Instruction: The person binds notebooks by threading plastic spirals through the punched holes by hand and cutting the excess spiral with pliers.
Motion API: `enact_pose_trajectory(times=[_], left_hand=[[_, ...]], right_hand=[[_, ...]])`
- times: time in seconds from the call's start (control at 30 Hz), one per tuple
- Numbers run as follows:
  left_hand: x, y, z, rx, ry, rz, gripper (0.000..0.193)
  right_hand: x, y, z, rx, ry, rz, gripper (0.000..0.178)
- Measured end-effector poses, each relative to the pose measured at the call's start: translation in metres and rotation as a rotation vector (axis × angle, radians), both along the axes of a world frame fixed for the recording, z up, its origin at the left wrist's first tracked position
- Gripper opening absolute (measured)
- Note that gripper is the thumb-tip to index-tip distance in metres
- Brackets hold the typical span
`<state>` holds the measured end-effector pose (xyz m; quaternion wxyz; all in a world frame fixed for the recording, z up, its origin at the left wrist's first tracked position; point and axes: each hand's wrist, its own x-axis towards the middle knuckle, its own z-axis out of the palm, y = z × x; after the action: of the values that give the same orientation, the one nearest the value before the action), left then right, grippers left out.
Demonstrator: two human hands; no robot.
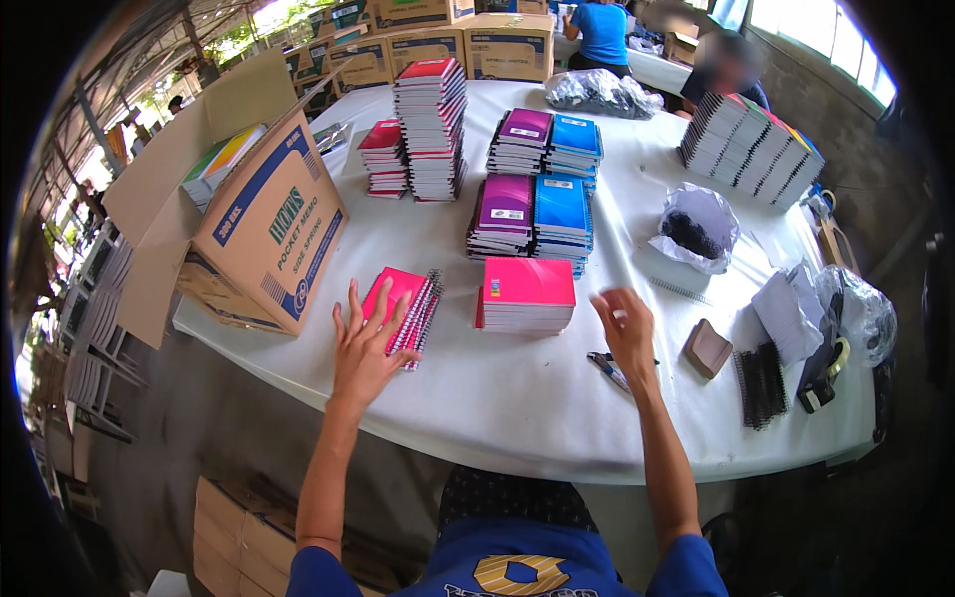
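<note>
My left hand [370,343] is spread over a small pile of pink spiral notebooks [398,284], its fingertips over their covers and coil edges. Whether it presses on them is hard to tell. Right of that pile stands a neat stack of pink notebooks [529,289]. My right hand [627,323] hovers just beside this stack, loosely curled and slightly blurred, with nothing visible in it. Below its fingers, a pair of pliers [609,370] lies on the white-covered table [477,418], partly hidden by the hand and wrist.
Behind are stacks of purple notebooks [502,209], blue notebooks [564,211] and red notebooks [430,129]. An open carton [264,234] stands left. On the right are a bag of black coils [693,234], a brown block [708,348], black coils [761,386] and a tall notebook stack [746,149].
</note>
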<state>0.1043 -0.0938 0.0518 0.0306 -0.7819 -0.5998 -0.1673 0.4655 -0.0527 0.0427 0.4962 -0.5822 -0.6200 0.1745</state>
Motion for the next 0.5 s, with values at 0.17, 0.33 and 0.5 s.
enact_pose_trajectory(times=[0.17, 0.33, 0.5], left_hand=[[0.063, 0.004, -0.006, 0.168, -0.218, -0.155, 0.070], [0.084, 0.007, -0.023, 0.040, -0.482, -0.219, 0.070], [0.110, 0.008, -0.007, -0.001, -0.927, -0.093, 0.090]], right_hand=[[0.004, 0.088, -0.009, -0.518, -0.126, 0.078, 0.054], [0.003, 0.094, -0.002, -0.508, 0.035, 0.020, 0.039], [0.008, 0.040, 0.008, -0.251, 0.345, 0.201, 0.025]])
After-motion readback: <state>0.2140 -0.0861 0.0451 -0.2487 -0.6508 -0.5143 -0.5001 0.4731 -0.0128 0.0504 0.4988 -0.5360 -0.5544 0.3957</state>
